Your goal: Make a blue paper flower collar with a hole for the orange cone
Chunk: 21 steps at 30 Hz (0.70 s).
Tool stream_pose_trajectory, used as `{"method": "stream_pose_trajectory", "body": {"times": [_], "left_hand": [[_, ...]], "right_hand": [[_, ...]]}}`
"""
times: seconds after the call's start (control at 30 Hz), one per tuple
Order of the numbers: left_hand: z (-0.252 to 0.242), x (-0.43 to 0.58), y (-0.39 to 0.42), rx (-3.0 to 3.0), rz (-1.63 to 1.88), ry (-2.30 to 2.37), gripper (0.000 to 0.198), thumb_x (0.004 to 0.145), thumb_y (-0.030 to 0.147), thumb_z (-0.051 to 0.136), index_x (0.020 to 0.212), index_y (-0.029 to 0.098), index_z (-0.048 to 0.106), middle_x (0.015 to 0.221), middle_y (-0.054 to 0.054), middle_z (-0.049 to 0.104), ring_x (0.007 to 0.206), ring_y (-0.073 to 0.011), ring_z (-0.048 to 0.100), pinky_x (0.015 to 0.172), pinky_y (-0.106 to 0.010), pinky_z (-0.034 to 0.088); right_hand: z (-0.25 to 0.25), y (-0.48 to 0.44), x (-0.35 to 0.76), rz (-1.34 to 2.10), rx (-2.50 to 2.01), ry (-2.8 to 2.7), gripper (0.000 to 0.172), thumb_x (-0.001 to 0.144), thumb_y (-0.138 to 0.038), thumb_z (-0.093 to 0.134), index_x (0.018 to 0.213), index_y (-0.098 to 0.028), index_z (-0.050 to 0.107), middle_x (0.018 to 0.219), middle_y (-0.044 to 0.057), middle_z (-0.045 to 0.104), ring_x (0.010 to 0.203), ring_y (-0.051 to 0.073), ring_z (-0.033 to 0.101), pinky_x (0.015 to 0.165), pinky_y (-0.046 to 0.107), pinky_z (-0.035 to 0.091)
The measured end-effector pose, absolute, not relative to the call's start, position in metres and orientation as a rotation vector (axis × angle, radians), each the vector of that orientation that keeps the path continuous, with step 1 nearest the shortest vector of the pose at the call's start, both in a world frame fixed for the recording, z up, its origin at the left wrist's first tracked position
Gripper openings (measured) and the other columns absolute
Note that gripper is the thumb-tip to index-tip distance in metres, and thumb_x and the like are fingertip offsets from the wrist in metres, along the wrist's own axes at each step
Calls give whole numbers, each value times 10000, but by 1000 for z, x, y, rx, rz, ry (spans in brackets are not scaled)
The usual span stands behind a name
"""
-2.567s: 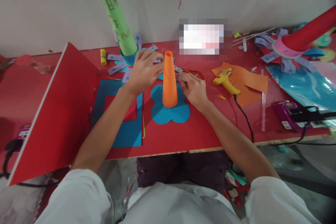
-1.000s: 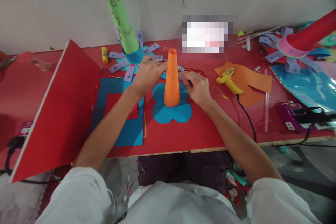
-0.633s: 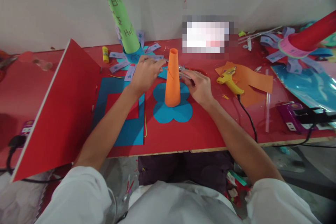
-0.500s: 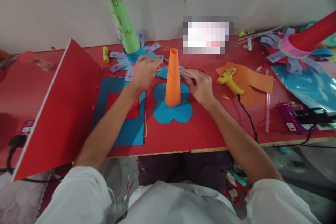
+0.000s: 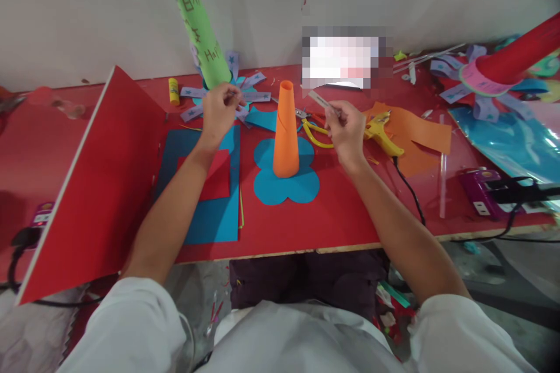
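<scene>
My right hand (image 5: 349, 131) pinches a slim, pale flat strip (image 5: 318, 98) with faint dark marks, raised above yellow-handled pliers (image 5: 315, 139). My left hand (image 5: 220, 109) has its fingers curled together at the base of a green paper tube (image 5: 196, 26) with writing on it; anything inside them is hidden. Between my hands an orange paper cone (image 5: 286, 137) stands upright with its narrow end up, on a blue lobed paper shape (image 5: 287, 187). Purple strips with blue stars (image 5: 256, 97) fan out around the green tube's foot. A small blue paper piece (image 5: 262, 119) lies behind the cone.
A yellow glue gun (image 5: 385, 135) with a black cord rests on orange sheets (image 5: 431, 139). Blue sheets (image 5: 210, 224) and a red piece (image 5: 217, 178) lie left. An upright red board (image 5: 98, 180), glue stick (image 5: 174, 92), red tube (image 5: 520, 70) and purple power strip (image 5: 475, 192) stand around.
My right hand has moved right and lifted the pale strip off the table, uncovering the pliers' yellow handles. My left hand has drawn left, away from the cone, its fingers curling in.
</scene>
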<state>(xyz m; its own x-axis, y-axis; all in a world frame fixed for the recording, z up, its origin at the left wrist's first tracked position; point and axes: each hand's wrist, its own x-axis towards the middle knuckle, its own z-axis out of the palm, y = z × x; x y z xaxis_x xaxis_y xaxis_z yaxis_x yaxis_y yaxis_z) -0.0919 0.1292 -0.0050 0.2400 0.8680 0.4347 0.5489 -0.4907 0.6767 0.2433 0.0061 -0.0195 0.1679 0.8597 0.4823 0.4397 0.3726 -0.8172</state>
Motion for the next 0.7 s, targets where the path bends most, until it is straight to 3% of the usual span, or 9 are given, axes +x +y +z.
{"method": "stream_pose_trajectory", "body": {"times": [0.1,0.17,0.27,0.33,0.43,0.53,0.7], "left_hand": [[0,-99,137,2080,1141,1655,728,1068,869,207,971,240,562,620,90,629,586,-66,510,687,-342,470],[10,-104,130,2128,1121,1742,758,1040,897,203,961,261,608,624,73,626,609,-104,522,708,-374,464],[28,-107,110,2329,994,1715,698,976,915,407,1032,279,688,816,27,743,876,-172,630,947,-444,495],[40,-103,96,2422,944,1669,726,962,908,454,1194,271,713,1103,-28,797,1129,-239,648,1086,-531,486],[60,-86,80,2521,923,1520,658,1035,805,472,1378,281,675,1425,-75,731,1369,-320,602,1184,-610,469],[78,-65,70,2553,1009,1230,493,1082,697,521,1344,311,681,1368,-47,751,1320,-286,641,1205,-559,501],[77,-44,59,2578,924,993,457,1097,657,553,1327,290,700,1475,8,707,1403,-227,578,1295,-478,454]], "right_hand": [[-21,10,247,569,-1207,-1250,410,1035,-673,628,1047,-272,714,665,-32,571,521,136,529,472,287,424],[-18,10,247,675,-1149,-1156,397,995,-681,683,996,-285,711,675,-37,567,518,127,508,462,284,409],[-12,9,244,805,-1073,-1066,379,939,-671,756,988,-297,720,724,-28,590,555,131,524,481,293,421],[-10,8,242,836,-1038,-1036,399,898,-681,796,1021,-307,735,747,-24,600,572,138,530,489,301,434],[-7,6,239,859,-984,-1040,416,851,-680,855,1053,-327,764,751,-28,600,577,144,528,510,308,469],[-4,3,235,854,-963,-1086,372,856,-639,882,1047,-333,791,729,-31,600,577,146,533,537,312,489],[4,-7,224,833,-969,-1160,364,855,-629,891,1035,-322,818,802,-11,687,607,130,575,558,301,523]]}}
